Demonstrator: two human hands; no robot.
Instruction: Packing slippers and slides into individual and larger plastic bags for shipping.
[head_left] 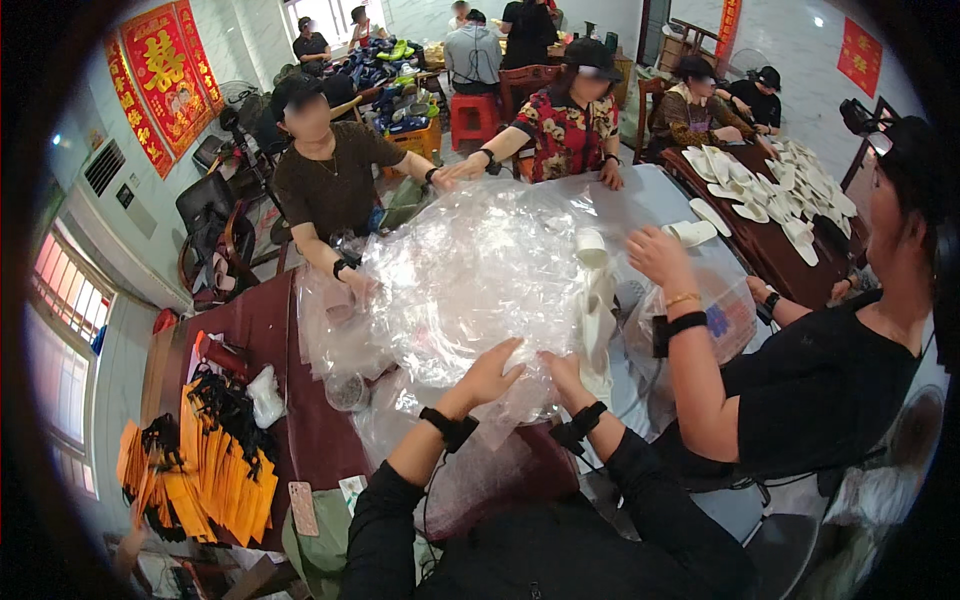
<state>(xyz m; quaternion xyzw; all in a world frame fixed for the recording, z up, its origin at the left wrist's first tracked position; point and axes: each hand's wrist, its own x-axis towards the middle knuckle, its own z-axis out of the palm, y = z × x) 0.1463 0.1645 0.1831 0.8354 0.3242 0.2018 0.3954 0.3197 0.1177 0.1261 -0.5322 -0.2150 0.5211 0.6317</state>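
The person's left hand (490,372) lies with fingers spread flat against the near edge of a large heap of crumpled clear plastic bags (470,270), pressing on the film rather than closing around it. The right hand (563,372) sits just beside it, also on the heap's near edge; its fingers curl into the plastic, but whether they pinch a fold cannot be told. Both wrists carry black straps, and both forearms are in black sleeves.

The heap of bags covers the middle of a dark brown wooden table (265,330) and rises well above it. A white insole-shaped piece (598,300) stands in the plastic just right of the heap's centre.

To the right, a seated person in a black top stretches one hand (655,252) over the pile's far right side. Across the table, a person in a brown top rests a hand (356,284) on the heap's left edge, and a person in a red flowered shirt reaches a hand (462,170) toward its far side.

On the table's left end lies a stack of orange-yellow tags with black cords (205,460). Well apart, at upper right, many white insoles (775,190) are spread on another table.
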